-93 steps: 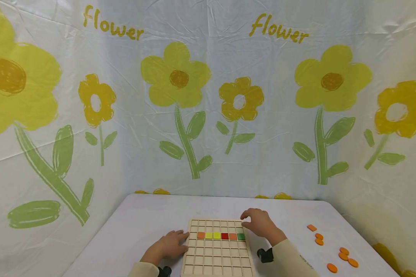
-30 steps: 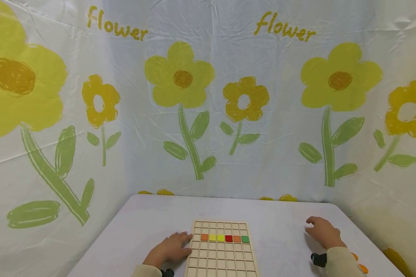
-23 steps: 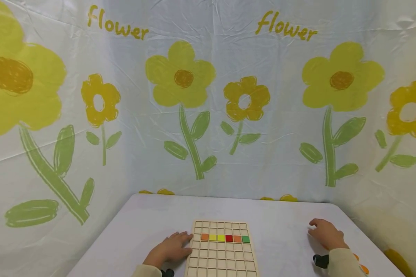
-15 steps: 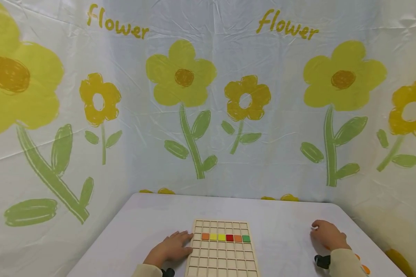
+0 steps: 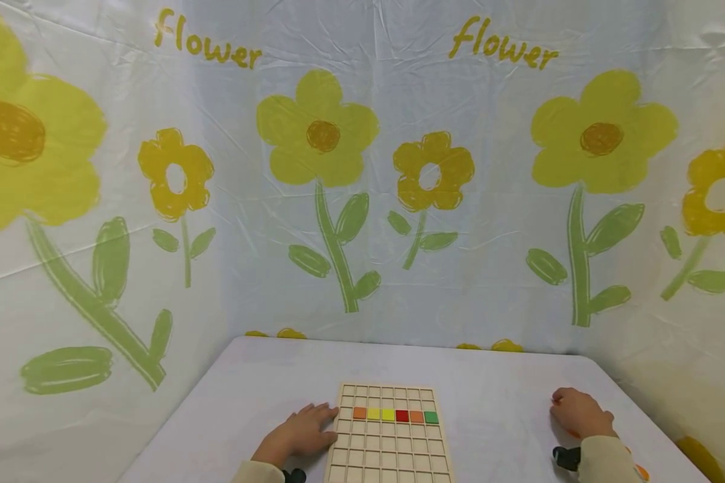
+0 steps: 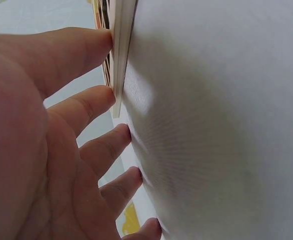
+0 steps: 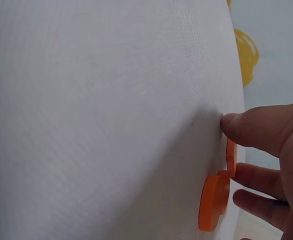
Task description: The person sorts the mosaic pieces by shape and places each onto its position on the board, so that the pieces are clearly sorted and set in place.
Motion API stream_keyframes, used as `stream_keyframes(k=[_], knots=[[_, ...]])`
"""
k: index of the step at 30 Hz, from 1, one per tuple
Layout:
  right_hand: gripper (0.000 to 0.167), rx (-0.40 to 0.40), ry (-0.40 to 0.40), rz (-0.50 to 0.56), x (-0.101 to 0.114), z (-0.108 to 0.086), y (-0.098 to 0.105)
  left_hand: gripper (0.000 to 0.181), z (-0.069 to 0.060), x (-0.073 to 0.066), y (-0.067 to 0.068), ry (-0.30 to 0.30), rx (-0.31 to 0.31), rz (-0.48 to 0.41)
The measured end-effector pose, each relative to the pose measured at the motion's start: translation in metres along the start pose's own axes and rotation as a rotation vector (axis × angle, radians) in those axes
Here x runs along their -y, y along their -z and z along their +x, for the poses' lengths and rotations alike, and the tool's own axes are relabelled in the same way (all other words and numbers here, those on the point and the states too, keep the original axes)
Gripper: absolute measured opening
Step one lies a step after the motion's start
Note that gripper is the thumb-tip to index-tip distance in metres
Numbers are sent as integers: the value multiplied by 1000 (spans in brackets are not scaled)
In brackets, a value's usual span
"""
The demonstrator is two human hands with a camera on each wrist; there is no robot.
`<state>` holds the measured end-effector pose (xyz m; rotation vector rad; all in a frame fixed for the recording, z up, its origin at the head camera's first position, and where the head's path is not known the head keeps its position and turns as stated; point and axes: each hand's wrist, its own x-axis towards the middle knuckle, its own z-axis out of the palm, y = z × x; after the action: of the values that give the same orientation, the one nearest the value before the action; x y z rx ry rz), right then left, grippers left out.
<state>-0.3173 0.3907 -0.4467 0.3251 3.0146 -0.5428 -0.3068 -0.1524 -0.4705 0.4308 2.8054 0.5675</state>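
Note:
A pale wooden grid board (image 5: 393,443) lies on the table, with a row of coloured square tiles (image 5: 395,415) in its cells. My left hand (image 5: 302,429) is spread beside it; in the left wrist view the thumb and a finger touch the board's edge (image 6: 117,60). My right hand (image 5: 582,412) is low at the table's right side, its fingers bent. In the right wrist view its thumb tip overlaps a thin orange piece (image 7: 231,156), with other fingertips close by. Whether thumb and finger pinch that piece is hidden. Round orange discs (image 7: 210,207) lie right beside it.
More orange discs (image 5: 642,472) lie partly covered by the right sleeve. The white table (image 5: 266,376) ends at a flower-print cloth (image 5: 459,282) behind and on both sides. Black wrist cameras (image 5: 566,458) sit below the hands.
My right hand has gone from the board's far right corner to the orange pieces, then crept nearer and lower with its fingers bending more. My left hand stays at the board.

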Motion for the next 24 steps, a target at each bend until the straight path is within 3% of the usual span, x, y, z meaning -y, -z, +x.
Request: stream_keyframes(k=[11,24], knots=[[15,4,7,-23,3,9,-7,55,-2,-1,0,7,4,-6],[30,3,25,-51,21,3,-5,55,-2,-1,1,-19,-10,8]])
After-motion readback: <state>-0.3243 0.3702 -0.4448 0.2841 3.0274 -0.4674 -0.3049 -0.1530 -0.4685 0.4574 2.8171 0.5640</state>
